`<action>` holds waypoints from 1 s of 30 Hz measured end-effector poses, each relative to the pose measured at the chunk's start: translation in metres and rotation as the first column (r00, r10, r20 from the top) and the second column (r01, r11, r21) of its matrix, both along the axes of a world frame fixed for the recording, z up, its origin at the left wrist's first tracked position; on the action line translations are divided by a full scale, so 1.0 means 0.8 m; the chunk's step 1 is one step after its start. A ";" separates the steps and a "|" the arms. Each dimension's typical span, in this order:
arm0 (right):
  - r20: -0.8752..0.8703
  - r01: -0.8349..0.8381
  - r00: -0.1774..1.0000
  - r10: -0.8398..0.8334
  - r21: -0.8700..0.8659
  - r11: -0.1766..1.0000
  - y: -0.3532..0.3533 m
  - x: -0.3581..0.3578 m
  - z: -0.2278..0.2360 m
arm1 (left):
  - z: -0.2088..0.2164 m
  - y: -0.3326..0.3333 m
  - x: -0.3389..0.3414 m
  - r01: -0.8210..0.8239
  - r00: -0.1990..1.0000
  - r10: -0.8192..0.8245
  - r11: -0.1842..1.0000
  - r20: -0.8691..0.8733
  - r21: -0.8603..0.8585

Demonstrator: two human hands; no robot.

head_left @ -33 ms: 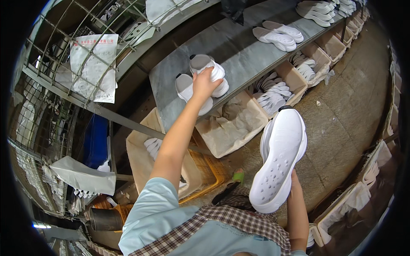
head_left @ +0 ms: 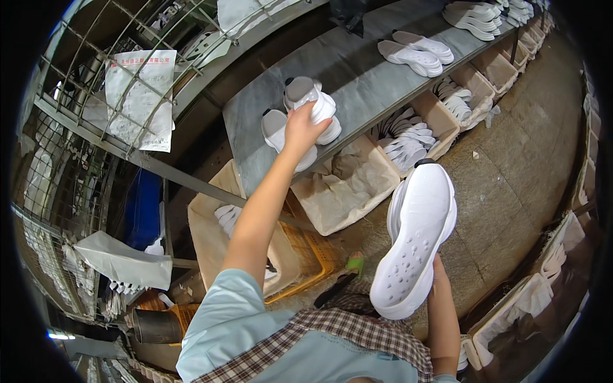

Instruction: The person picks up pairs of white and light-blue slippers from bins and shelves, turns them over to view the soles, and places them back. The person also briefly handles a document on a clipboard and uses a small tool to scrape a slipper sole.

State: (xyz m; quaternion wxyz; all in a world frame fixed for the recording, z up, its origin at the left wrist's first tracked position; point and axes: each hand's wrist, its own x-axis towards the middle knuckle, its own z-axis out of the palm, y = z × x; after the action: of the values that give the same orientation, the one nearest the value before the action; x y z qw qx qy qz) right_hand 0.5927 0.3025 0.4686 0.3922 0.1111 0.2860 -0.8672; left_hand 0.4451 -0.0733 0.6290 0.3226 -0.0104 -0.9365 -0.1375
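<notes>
My left hand (head_left: 304, 129) is wrapped round a short stack of white shoe soles (head_left: 302, 90) at the near edge of the grey table. Thumb and fingers close over the stack's side. Another white sole stack (head_left: 275, 129) lies just left of it, partly covered by my forearm. At the right, my right hand (head_left: 439, 276) holds up a pair of white shoe soles (head_left: 418, 217), one lying over the other. The upper one shows a smooth face with small round dimples and a black tab at its far end. Most of my right fingers are hidden beneath these soles.
Along the grey table (head_left: 255, 83) lie more sole pairs (head_left: 418, 52). Cloth-lined bins (head_left: 345, 214) line its front, several with soles inside. Left stands a wire-mesh rack (head_left: 83, 137) with a paper sheet (head_left: 139, 99). A yellow crate (head_left: 313, 262) is below my left arm.
</notes>
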 end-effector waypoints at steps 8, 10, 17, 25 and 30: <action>-0.013 -0.145 0.989 0.145 -0.039 0.989 -0.029 0.015 -0.010 | 0.046 0.054 0.246 0.367 0.891 -0.150 -0.319 -0.429 0.874; -0.006 -0.175 0.985 0.175 0.008 0.985 -0.046 0.026 -0.010 | 0.040 0.053 0.290 0.339 0.894 -0.166 -0.358 -0.417 0.870; -0.062 -0.283 0.957 0.282 0.007 0.959 -0.128 0.098 0.003 | 0.017 0.009 0.436 0.365 0.925 0.050 -0.391 -0.376 0.845; -0.204 -0.422 0.873 0.444 0.142 0.895 -0.281 0.228 0.032 | 0.021 -0.078 0.639 0.394 0.914 -0.164 0.158 -0.370 0.905; -0.115 -0.585 0.796 0.594 0.103 0.805 -0.370 0.315 0.018 | 0.026 -0.082 0.726 0.216 0.955 -0.290 0.818 0.057 0.532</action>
State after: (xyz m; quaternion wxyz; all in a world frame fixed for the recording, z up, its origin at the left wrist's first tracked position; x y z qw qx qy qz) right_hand 0.8448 0.0064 0.4831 0.6176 -0.0330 0.3601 -0.6985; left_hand 1.0256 -0.1392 0.6499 0.2276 -0.0379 -0.8740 -0.4275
